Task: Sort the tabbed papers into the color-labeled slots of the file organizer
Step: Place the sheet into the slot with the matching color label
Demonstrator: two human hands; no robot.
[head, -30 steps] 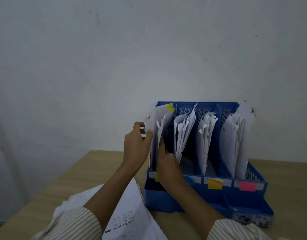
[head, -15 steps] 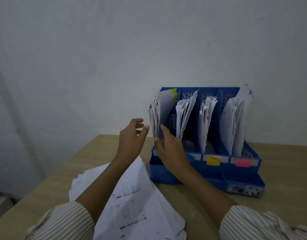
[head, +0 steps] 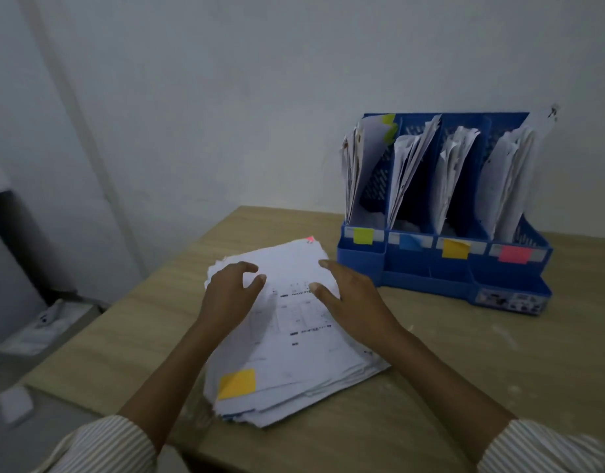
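Note:
A stack of white tabbed papers [head: 287, 339] lies on the wooden table in front of me. Its top sheet carries a yellow tab [head: 237, 384] near me, and a pink tab [head: 309, 239] peeks out at the far edge. My left hand [head: 227, 297] and my right hand [head: 352, 298] hover over the far half of the stack, fingers loosely spread, holding nothing. The blue file organizer [head: 427, 268] stands at the right rear. Its slots are labelled green [head: 363, 235], blue [head: 411, 242], yellow [head: 455, 248] and pink [head: 514, 254]. Each slot holds upright papers.
The wooden table [head: 481, 363] backs onto a white wall. Its left edge [head: 123, 302] drops to a floor with white items [head: 41, 324]. A dark object stands at the far left.
Both hands have left the green slot's papers and come down over the stack. The view has swung left and down, so the organizer sits further right.

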